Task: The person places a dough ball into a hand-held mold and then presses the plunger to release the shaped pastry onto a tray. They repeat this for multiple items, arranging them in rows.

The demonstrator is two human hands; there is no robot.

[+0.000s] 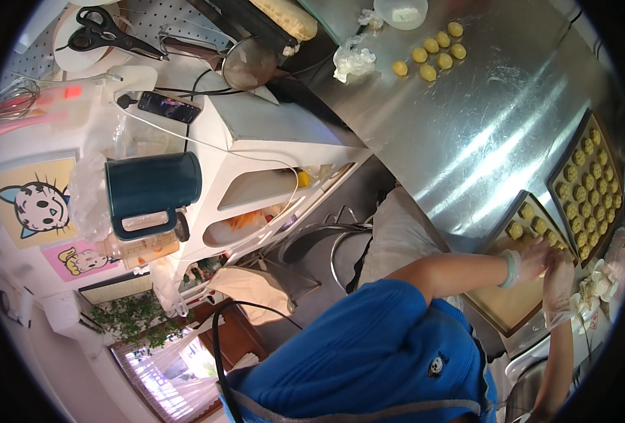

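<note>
My left hand [533,260], with a pale turquoise band at its wrist, meets my right hand [558,277] above a lined baking tray [508,306]. A clear plastic glove covers my right hand. The fingers overlap, and a small pale bit shows between them, too hidden to name. Several yellow dough pieces [515,230] sit at the tray's far end, just beyond my left hand. Close by lies a second baking tray [556,174], filled with rows of patterned yellow dough pieces [590,198].
Smooth yellow dough balls [428,72] rest on the steel table [482,121], beside crumpled plastic wrap [354,61] and a translucent bowl [401,11]. A white shelf unit [291,127] carries a phone [169,107], a dark teal mug [152,193] and black-handled scissors [112,36].
</note>
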